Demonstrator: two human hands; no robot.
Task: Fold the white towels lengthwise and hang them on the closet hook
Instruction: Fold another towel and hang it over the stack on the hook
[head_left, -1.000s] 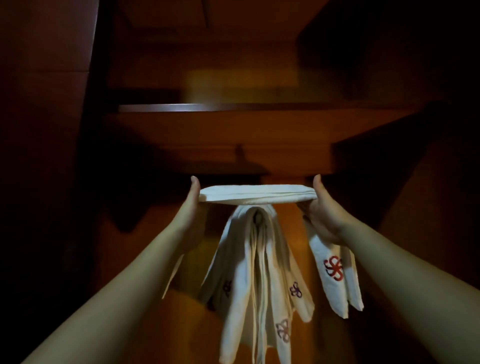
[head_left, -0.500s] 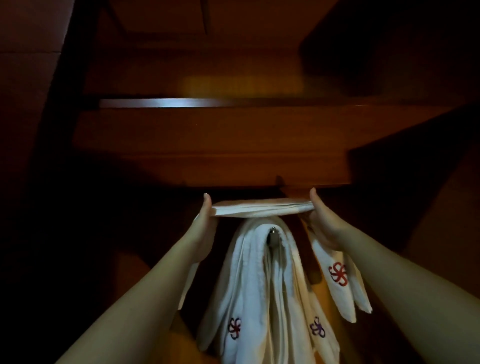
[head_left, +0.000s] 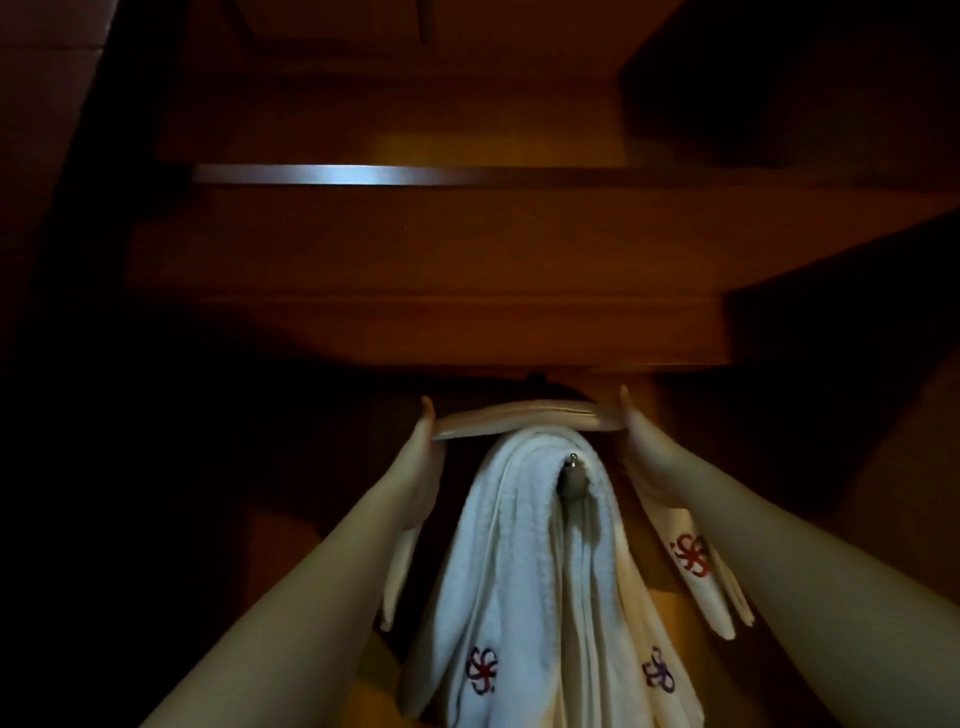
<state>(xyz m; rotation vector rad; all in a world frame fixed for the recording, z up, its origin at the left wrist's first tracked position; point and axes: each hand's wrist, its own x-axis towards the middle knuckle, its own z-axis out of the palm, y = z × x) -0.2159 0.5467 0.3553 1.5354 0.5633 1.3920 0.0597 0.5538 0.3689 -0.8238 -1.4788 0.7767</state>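
I'm looking into a dim wooden closet (head_left: 467, 270), its dark red-brown panels lit warm in the middle and falling to near black at the left and right edges. Nearest me, my two bare forearms reach up from the bottom corners, both cut off by the lower edge. Between them hangs a bundle of white towels (head_left: 519, 561) draped over a small metal hook (head_left: 572, 475); their lower ends run out of view, and flower marks show on them, red-and-purple on the left, purple on the right. Just above the bundle I hold a folded towel (head_left: 524, 418) stretched flat between my hands, its middle touching the top of the hung ones. My left hand (head_left: 423, 467) has its thumb up along the towel's left end, and my right hand (head_left: 644, 457) does the same on the right end; the fingers of both lie under the cloth, so I cannot tell how far they curl. The towel's ends hang behind each wrist, the right one bearing a red flower. Farther up, a shelf (head_left: 415, 244) spans the closet, its pale front edge catching the light. Beyond that the dark swallows everything.
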